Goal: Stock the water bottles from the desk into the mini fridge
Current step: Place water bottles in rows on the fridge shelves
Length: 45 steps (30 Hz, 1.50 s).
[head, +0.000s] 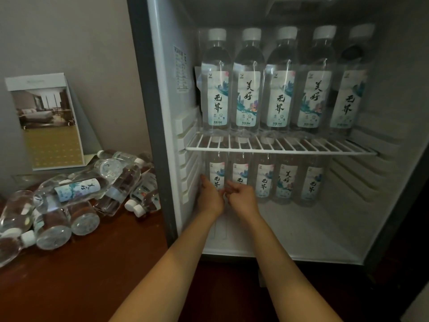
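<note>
Plastic bottles (pixel 79 187) were heaped left of the wire shelf (pixel 278 150); beneath it the leftmost bottle (pixel 217 169) was gripped by the left hand (pixel 210 201), the right hand's (pixel 242 198) hold unclear.

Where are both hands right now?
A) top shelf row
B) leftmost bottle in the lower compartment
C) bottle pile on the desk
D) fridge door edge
B: the left hand and the right hand are both at the leftmost lower bottle, below the wire shelf. The desk pile lies apart from them, left of the fridge.
</note>
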Each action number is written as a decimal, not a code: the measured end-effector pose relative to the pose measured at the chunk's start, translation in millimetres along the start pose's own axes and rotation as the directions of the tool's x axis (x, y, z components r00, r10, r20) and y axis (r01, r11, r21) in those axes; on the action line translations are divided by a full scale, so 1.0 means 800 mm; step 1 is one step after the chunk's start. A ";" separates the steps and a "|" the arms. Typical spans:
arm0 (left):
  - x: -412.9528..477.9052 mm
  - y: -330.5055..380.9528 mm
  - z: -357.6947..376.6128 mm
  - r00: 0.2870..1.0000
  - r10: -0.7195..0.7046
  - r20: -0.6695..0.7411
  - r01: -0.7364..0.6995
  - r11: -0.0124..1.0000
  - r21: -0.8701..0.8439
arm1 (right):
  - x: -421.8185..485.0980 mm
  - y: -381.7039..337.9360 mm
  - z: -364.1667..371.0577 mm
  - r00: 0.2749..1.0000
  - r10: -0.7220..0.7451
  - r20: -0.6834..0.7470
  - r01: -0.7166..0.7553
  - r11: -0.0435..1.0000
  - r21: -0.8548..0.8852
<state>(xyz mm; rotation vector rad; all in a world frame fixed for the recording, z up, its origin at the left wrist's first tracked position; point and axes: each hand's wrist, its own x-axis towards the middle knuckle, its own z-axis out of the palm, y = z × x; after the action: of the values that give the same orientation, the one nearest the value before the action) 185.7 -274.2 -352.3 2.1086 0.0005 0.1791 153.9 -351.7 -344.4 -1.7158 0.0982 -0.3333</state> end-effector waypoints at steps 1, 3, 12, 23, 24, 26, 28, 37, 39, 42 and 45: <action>-0.001 0.000 -0.001 1.000 0.004 0.007 -0.004 1.000 -0.004 | 0.000 -0.001 0.000 1.000 0.004 0.000 -0.004 1.000 0.003; -0.005 0.000 -0.005 1.000 0.019 0.023 -0.019 1.000 -0.010 | -0.001 -0.003 0.000 1.000 0.007 0.006 -0.007 1.000 0.002; -0.080 -0.014 -0.024 0.963 0.244 0.117 -0.259 0.956 0.136 | -0.036 -0.004 -0.012 0.990 0.087 -0.110 -0.076 0.992 0.097; -0.173 -0.103 -0.164 0.946 0.314 -0.086 -0.301 0.944 0.132 | -0.134 -0.049 0.048 0.956 0.006 0.293 -0.051 0.988 0.148; -0.174 -0.115 -0.181 0.948 0.294 -0.120 -0.275 0.949 0.152 | -0.141 -0.052 0.057 0.933 0.004 0.359 -0.051 0.991 0.124; -0.174 -0.137 -0.215 0.953 0.247 -0.178 -0.211 0.957 0.199 | -0.153 -0.055 0.076 0.881 -0.010 0.473 -0.023 0.998 0.063; -0.171 -0.158 -0.250 0.953 0.190 -0.236 -0.137 0.965 0.225 | -0.162 -0.056 0.097 0.831 -0.009 0.556 0.004 1.000 0.010; -0.175 -0.229 -0.364 0.921 -0.009 -0.390 0.110 0.965 0.239 | -0.178 -0.038 0.180 0.739 0.113 0.664 -0.006 0.987 -0.160; -0.179 -0.240 -0.378 0.908 -0.055 -0.414 0.155 0.965 0.212 | -0.179 -0.032 0.196 0.737 0.130 0.663 0.004 0.980 -0.198; -0.180 -0.254 -0.397 0.893 -0.077 -0.444 0.203 0.948 0.244 | -0.180 -0.025 0.222 0.744 0.127 0.656 0.093 0.952 -0.290; -0.175 -0.267 -0.414 0.884 -0.062 -0.464 0.244 0.907 0.344 | -0.183 -0.025 0.249 0.691 0.097 0.717 0.287 0.873 -0.394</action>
<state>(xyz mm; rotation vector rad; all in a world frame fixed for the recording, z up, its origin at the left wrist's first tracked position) 19.8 108.4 -384.0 2.4079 0.5222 0.6051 66.8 -121.4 -376.5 -2.2444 -0.5485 0.3552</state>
